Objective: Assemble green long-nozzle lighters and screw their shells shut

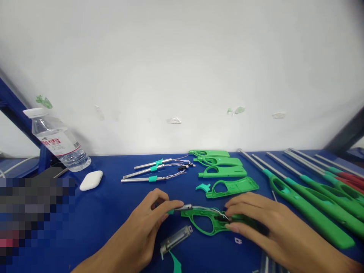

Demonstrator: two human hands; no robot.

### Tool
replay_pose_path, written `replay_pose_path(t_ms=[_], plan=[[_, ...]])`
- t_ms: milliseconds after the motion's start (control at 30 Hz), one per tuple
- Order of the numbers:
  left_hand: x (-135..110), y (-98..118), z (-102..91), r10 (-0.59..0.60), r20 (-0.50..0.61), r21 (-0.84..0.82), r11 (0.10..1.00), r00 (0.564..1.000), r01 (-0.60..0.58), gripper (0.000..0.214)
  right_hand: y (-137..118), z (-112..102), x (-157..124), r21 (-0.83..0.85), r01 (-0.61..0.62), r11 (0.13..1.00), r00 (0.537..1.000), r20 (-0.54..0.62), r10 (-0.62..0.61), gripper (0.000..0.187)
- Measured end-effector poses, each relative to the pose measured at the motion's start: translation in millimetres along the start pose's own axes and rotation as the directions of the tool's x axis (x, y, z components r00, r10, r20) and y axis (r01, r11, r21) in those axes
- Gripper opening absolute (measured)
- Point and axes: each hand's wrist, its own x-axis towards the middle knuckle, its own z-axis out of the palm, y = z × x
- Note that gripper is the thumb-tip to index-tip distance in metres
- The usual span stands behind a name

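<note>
My left hand (pixel 153 216) pinches a metal lighter tube (pixel 186 207) with a teal collar, beside the narrow end of an open green lighter handle half (pixel 199 226). Thin pale wires (pixel 209 209) run from the tube to the black igniter part (pixel 222 218) in the shell. The fingers of my right hand (pixel 253 216) close around the wide end of this shell and hide much of it. Below my left hand lie a clear fuel tank (pixel 176 239) and a teal trigger piece (pixel 175 262).
Several metal tubes with wires (pixel 153 179) lie behind my hands. Green handle halves (pixel 227 172) and a teal trigger (pixel 203 187) lie near the wall. Long lighters (pixel 309 208) fill the right side. A water bottle (pixel 61 142) and a white earphone case (pixel 91 180) are left.
</note>
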Motion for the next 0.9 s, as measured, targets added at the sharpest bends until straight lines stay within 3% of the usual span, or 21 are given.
replay_pose_path(t_ms=[300,533,900], plan=[[0,1,0.7,0.019,-0.038,0.000,1.000,0.999,-0.019,0.051,-3,2,-1,0.091,-0.068,0.994,0.994,0.088,0.060,0.012],[0,-1,2.6,0.016,-0.026,0.026,1.000,1.000,-0.016,0.053,-3,-1,1,0.083,-0.043,0.996,0.999,0.018,0.041,0.013],[2,-9,8.7,0.044,-0.105,0.138,0.990,0.993,-0.029,0.048,-4,-2,3,0.115,-0.022,0.993,0.999,0.045,0.017,0.012]])
